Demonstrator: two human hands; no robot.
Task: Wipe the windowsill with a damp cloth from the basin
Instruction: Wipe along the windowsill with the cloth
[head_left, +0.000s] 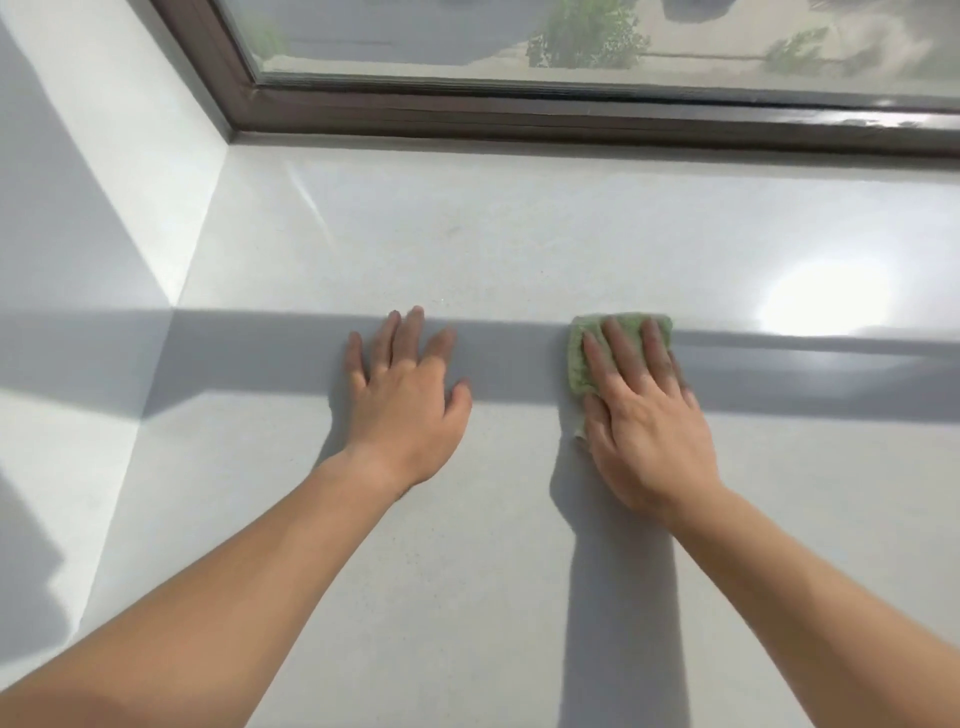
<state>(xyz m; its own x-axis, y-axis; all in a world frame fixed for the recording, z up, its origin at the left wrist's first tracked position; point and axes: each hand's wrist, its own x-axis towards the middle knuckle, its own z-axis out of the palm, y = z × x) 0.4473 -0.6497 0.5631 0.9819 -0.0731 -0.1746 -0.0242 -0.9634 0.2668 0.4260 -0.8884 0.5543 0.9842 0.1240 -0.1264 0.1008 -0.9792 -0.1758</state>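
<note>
The right hand (644, 415) presses a folded green cloth (579, 358) flat to the windowsill (467, 234), fingers straight and spread, pinching nothing; the cloth shows past the fingertips and beside the thumb. The left hand (405, 395) lies flat and bare on the sill, left of that press, likely as a brace. Even palm pressure and overlapping strokes toward the brown window frame (519, 119) beyond the fingertips should serve best. The cloth looks nubby and soft, the sill smooth, pale and glossy.

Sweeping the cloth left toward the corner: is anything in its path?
Yes: the left hand rests flat on the windowsill, directly left of the green cloth pressed under the right hand. Past it, nothing visible up to the side wall.
</note>
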